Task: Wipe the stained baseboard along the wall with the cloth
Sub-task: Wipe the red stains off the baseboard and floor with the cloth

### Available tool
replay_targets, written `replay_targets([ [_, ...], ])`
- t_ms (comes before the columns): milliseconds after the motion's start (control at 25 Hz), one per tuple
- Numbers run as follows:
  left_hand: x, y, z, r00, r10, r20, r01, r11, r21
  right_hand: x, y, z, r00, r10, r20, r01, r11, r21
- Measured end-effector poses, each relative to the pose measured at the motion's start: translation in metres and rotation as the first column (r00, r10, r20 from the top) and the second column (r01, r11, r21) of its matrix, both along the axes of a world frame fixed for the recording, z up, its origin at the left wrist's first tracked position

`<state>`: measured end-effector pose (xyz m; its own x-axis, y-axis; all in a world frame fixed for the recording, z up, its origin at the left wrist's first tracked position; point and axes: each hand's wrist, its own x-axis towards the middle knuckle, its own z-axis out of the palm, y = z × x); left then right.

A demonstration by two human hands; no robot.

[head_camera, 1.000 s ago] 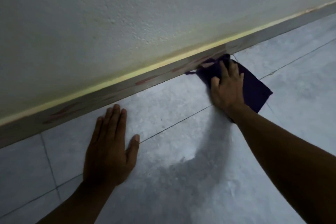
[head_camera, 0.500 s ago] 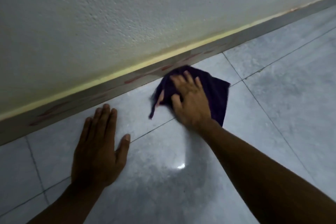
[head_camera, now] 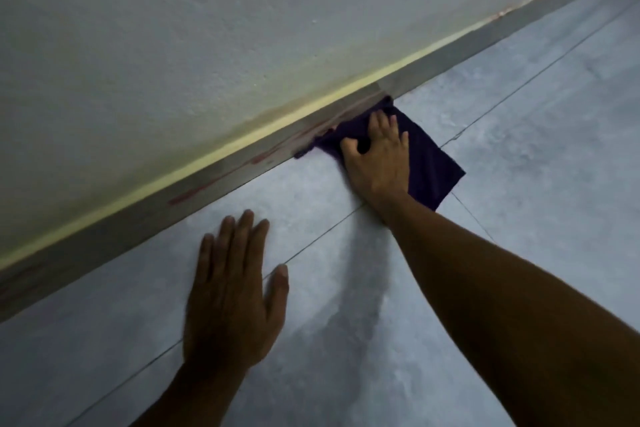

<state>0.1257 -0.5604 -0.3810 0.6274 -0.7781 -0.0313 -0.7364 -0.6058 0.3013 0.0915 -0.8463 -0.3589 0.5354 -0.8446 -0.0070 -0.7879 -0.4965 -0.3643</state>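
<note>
A grey baseboard (head_camera: pixel 145 218) runs diagonally along the foot of the wall, marked with red streaks (head_camera: pixel 221 180) left of the cloth. A dark purple cloth (head_camera: pixel 429 163) lies on the floor with its far edge bunched against the baseboard. My right hand (head_camera: pixel 377 156) presses down on the cloth, fingers curled into the fabric and pointing at the baseboard. My left hand (head_camera: pixel 232 291) lies flat on the floor tile, fingers spread, a little in front of the baseboard and holding nothing.
The rough white wall (head_camera: pixel 242 28) rises above a yellowish strip on top of the baseboard. Pale grey floor tiles (head_camera: pixel 519 114) with thin grout lines spread to the right and toward me.
My right hand has pushed the cloth back up against the baseboard after sliding left along it. The left hand stays planted on the floor; the view has shifted.
</note>
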Motion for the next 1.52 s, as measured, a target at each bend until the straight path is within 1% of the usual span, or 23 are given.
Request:
replay_targets([
  [200, 0.001, -0.001, -0.001, 1.0, -0.004, -0.011, 0.004, 1.0, -0.014, 0.004, -0.041, 0.0, 0.998, -0.062, 0.004, 0.062, 0.998, -0.003],
  [280, 0.001, 0.0, 0.0, 1.0, -0.005, -0.001, 0.005, 1.0, -0.02, 0.006, -0.047, -0.001, 0.996, -0.063, 0.065, 0.064, 0.998, -0.013],
  [320, 0.0, 0.001, 0.0, 1.0, -0.002, -0.001, 0.002, 1.0, -0.028, 0.007, -0.048, 0.002, 0.985, -0.093, 0.147, 0.095, 0.995, -0.005],
  [400, 0.0, 0.0, 0.001, 1.0, 0.004, -0.006, -0.004, 0.999, -0.041, 0.003, -0.049, 0.012, 0.904, -0.267, 0.332, 0.248, 0.964, 0.101],
  [480, 0.0, 0.0, 0.001, 1.0, 0.006, -0.001, -0.006, 0.999, -0.044, -0.003, -0.048, 0.023, 0.751, -0.476, 0.458, 0.391, 0.879, 0.273],
  [520, 0.0, 0.0, 0.0, 1.0, 0.007, 0.001, -0.007, 0.999, -0.049, -0.005, -0.043, 0.028, 0.66, -0.554, 0.507, 0.424, 0.832, 0.358],
  [560, 0.0, -0.001, 0.0, 1.0, 0.008, 0.003, -0.008, 0.999, -0.05, -0.002, -0.033, 0.031, 0.611, -0.597, 0.52, 0.415, 0.801, 0.432],
  [600, 0.0, -0.001, -0.001, 1.0, 0.007, 0.001, -0.007, 0.999, -0.044, 0.006, -0.014, 0.033, 0.623, -0.601, 0.501, 0.369, 0.79, 0.489],
  [680, 0.001, -0.001, -0.004, 1.0, 0.007, -0.01, -0.007, 1.0, -0.022, 0.025, 0.045, 0.026, 0.726, -0.501, 0.472, 0.197, 0.809, 0.554],
  [720, 0.0, -0.001, -0.005, 1.0, 0.013, -0.016, -0.013, 1.0, -0.011, 0.034, 0.074, 0.021, 0.779, -0.396, 0.486, 0.1, 0.844, 0.527],
  [800, 0.0, -0.001, -0.005, 1.0, 0.025, -0.019, -0.025, 1.0, -0.004, 0.045, 0.099, 0.012, 0.826, -0.191, 0.53, -0.025, 0.928, 0.373],
  [840, 0.0, 0.0, -0.006, 1.0, 0.027, -0.014, -0.027, 1.0, -0.011, 0.048, 0.089, 0.013, 0.859, -0.115, 0.5, -0.046, 0.953, 0.298],
  [920, -0.001, 0.0, -0.005, 1.0, 0.019, 0.0, -0.019, 0.999, -0.039, 0.052, 0.05, 0.017, 0.928, -0.096, 0.36, 0.015, 0.975, 0.222],
  [960, -0.001, 0.0, -0.004, 1.0, 0.016, 0.01, -0.015, 0.998, -0.053, 0.052, 0.027, 0.017, 0.899, -0.153, 0.41, 0.081, 0.979, 0.188],
  [1040, -0.001, -0.001, -0.004, 0.999, 0.015, 0.031, -0.013, 0.998, -0.057, 0.046, 0.002, 0.018, 0.784, -0.302, 0.542, 0.207, 0.951, 0.231],
  [1080, -0.002, -0.001, -0.003, 0.999, 0.014, 0.033, -0.012, 0.999, -0.05, 0.044, 0.008, 0.018, 0.782, -0.3, 0.547, 0.216, 0.953, 0.214],
  [1120, -0.003, -0.001, -0.003, 1.0, 0.016, 0.025, -0.014, 0.999, -0.043, 0.04, 0.024, 0.013, 0.793, -0.25, 0.556, 0.176, 0.967, 0.185],
  [1160, -0.002, 0.0, -0.003, 1.0, 0.018, 0.016, -0.017, 0.999, -0.037, 0.037, 0.043, 0.009, 0.818, -0.143, 0.557, 0.064, 0.985, 0.16],
  [1240, 0.0, 0.0, -0.004, 1.0, 0.013, 0.001, -0.013, 1.0, -0.014, 0.028, 0.093, 0.006, 0.853, 0.038, 0.521, -0.17, 0.963, 0.208],
  [1320, -0.001, -0.001, -0.004, 1.0, 0.012, -0.018, -0.012, 1.0, 0.008, 0.025, 0.106, -0.004, 0.859, 0.158, 0.487, -0.263, 0.953, 0.153],
  [1400, 0.001, 0.0, -0.005, 0.999, 0.031, -0.045, -0.031, 1.0, 0.006, 0.033, 0.093, -0.009, 0.884, 0.109, 0.456, -0.203, 0.966, 0.163],
  [1480, 0.002, 0.005, -0.001, 0.998, 0.018, -0.064, -0.017, 1.0, 0.018, 0.039, 0.079, -0.002, 0.894, -0.06, 0.443, -0.059, 0.966, 0.251],
  [1520, 0.004, 0.011, -0.001, 0.999, 0.0, -0.046, 0.002, 0.999, 0.044, 0.042, 0.077, 0.002, 0.891, -0.11, 0.44, -0.018, 0.961, 0.277],
])
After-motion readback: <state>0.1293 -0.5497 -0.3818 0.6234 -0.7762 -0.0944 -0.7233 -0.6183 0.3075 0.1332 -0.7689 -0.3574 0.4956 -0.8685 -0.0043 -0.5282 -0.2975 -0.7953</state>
